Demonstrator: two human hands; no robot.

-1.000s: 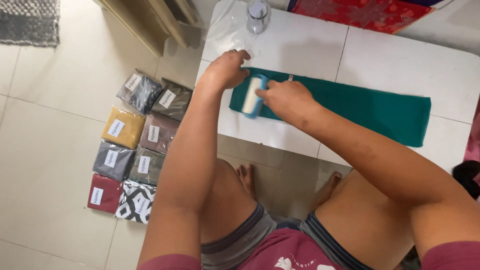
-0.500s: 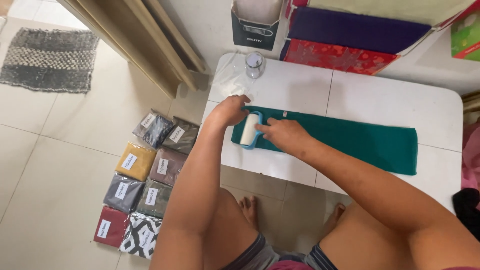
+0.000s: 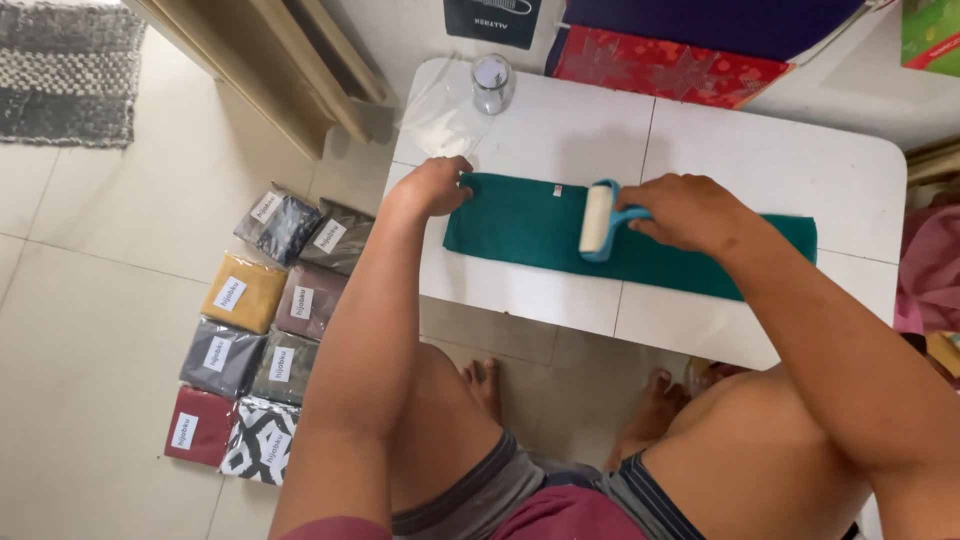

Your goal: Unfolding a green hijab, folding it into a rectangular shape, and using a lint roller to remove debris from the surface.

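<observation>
A long teal cloth lies flat across a low white table. My left hand presses down on the cloth's left end. My right hand grips the blue handle of a lint roller, whose white roll rests on the middle of the cloth.
A small glass jar stands at the table's far left corner, beside a clear plastic bag. Several packaged folded fabrics lie in rows on the tiled floor to the left. Red and dark blue boxes sit behind the table. A grey rug lies far left.
My right hand has rolled the lint roller rightward along the cloth, from near my left hand to its middle. The view has shifted slightly.
</observation>
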